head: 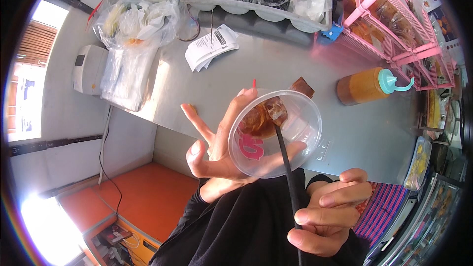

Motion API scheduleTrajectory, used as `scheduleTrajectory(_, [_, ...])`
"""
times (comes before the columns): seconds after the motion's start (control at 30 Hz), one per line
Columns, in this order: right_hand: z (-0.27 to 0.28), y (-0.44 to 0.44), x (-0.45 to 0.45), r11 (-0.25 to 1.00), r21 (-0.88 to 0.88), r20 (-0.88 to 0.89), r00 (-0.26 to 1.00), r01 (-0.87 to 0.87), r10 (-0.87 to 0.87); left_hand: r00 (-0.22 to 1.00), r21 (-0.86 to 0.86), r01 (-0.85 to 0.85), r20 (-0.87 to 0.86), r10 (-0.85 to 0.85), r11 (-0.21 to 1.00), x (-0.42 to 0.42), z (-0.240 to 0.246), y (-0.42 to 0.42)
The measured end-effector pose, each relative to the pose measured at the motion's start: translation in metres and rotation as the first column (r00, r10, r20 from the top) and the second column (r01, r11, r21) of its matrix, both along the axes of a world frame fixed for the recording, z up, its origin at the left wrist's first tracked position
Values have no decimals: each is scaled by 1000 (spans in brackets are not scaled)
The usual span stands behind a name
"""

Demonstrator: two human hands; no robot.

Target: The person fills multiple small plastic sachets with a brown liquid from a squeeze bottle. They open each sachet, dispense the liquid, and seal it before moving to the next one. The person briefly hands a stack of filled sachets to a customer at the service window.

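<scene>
My left hand [218,155] grips a clear plastic cup [314,125] from the side, its mouth turned up towards me. Inside lie a brown drink [264,131] and ice cubes [276,110]. A pink printed mark shows on the cup's wall. In my right hand [329,214], thumb and fingers pinch a black drinking straw [286,159], whose far end reaches into the cup at the ice. Just beyond the rim, a brown square piece [303,86] is partly hidden by the cup. A small clear wrapper [324,150] rests on the metal table [281,59] beside it.
A squeeze bottle [360,87] of brown sauce lies on its side at right, near a pink plastic rack [399,57]. Printed papers [212,48], a grey compartment tray [221,4], clear plastic bags [127,74] and a white device [88,70] stand along the far and left sides.
</scene>
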State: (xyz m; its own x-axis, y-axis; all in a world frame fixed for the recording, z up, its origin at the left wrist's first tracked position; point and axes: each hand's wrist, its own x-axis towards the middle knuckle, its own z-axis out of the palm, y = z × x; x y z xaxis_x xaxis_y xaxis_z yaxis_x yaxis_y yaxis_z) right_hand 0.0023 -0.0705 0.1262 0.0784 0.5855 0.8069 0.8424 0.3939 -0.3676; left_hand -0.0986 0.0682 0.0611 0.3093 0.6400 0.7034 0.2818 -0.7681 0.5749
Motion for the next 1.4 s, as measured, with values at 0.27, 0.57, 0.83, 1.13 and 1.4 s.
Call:
scheduleTrajectory(0.27, [8, 15, -10, 996, -79, -126, 991, 33, -43, 990, 48, -32, 141, 25, 998, 7, -8, 1])
scheduleTrajectory(0.57, [-28, 45, 4, 994, -111, -90, 996, -17, 7, 978, -231, 40, 210, 10, 972, -18, -20, 32])
scheduleTrajectory(0.83, [-67, 27, 24, 908, -416, -328, 923, 52, -203, 855, -562, -97, 375, 358, 821, -83, -91, 123])
scheduleTrajectory(1.13, [-88, 21, 20, 853, -522, -418, 876, -15, -241, 771, -627, -283, 301, 561, 726, -125, -155, 177])
scheduleTrajectory(1.4, [-89, 28, 16, 856, -516, -441, 866, -30, -236, 774, -558, -503, 48, 631, 660, -135, -176, 154])
